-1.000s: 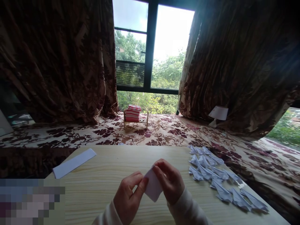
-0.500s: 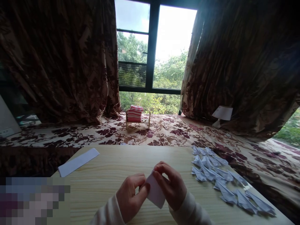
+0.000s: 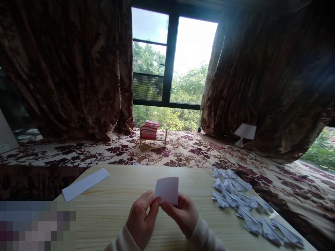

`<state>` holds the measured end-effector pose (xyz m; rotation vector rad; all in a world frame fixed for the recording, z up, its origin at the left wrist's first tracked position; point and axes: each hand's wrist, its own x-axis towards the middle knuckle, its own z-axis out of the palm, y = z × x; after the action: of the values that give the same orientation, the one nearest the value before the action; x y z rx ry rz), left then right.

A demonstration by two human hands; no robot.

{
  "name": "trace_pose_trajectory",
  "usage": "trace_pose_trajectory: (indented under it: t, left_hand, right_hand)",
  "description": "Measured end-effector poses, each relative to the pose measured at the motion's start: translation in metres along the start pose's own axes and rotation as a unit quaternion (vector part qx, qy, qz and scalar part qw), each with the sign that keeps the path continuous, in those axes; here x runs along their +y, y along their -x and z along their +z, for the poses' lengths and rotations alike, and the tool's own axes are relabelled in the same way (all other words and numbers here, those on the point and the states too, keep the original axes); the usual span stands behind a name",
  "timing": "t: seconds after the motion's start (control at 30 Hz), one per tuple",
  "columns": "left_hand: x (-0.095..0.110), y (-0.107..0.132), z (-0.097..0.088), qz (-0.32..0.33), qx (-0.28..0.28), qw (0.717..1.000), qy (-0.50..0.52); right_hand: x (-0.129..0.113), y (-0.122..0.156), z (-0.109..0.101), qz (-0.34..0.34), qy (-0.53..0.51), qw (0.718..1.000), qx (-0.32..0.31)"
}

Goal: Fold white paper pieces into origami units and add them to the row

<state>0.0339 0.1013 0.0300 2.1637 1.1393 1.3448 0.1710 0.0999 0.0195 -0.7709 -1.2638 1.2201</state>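
Note:
A small, nearly square piece of white paper point(image 3: 167, 190) is held up over the wooden table between both hands. My left hand point(image 3: 142, 218) pinches its lower left corner with thumb and fingers. Along the lower right edge, my right hand point(image 3: 183, 214) grips it too, thumb in front and fingers behind. The two thumbs almost meet at the paper's bottom. Whether the paper is one layer or folded, I cannot tell.
Several folded white paper shapes point(image 3: 235, 195) lie in rows on the right of the table point(image 3: 117, 209). A long white paper strip point(image 3: 86, 184) rests at the left. Behind, on patterned cloth, stand a small rack of striped cloths point(image 3: 149, 130) and a white lamp point(image 3: 245, 131).
The paper has been turned in my hands, from hanging tilted below the fingers to standing upright above them. My right hand has moved down to the paper's lower edge.

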Motion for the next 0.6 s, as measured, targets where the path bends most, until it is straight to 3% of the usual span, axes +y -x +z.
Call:
trace_pose_trajectory:
  t: [0.17, 0.37, 0.43, 0.53, 0.6]
  left_hand:
    - [-0.002, 0.006, 0.003, 0.058, 0.023, 0.997, -0.051]
    - [-0.004, 0.003, 0.004, 0.057, 0.036, 0.997, -0.043]
    - [-0.010, -0.001, -0.004, 0.038, 0.078, 0.995, -0.047]
    - [-0.022, -0.011, -0.020, -0.035, 0.205, 0.977, -0.055]
    - [-0.026, -0.015, -0.026, -0.050, 0.210, 0.976, -0.038]
  right_hand:
    - [-0.001, 0.001, 0.003, 0.019, 0.036, 0.999, 0.011]
    - [0.019, -0.007, -0.007, 0.012, 0.047, 0.996, 0.071]
    - [0.019, -0.011, -0.020, 0.016, 0.046, 0.992, 0.117]
    - [0.010, -0.017, -0.043, 0.002, 0.040, 0.986, 0.165]
    - [0.003, -0.020, -0.048, -0.014, 0.034, 0.982, 0.187]
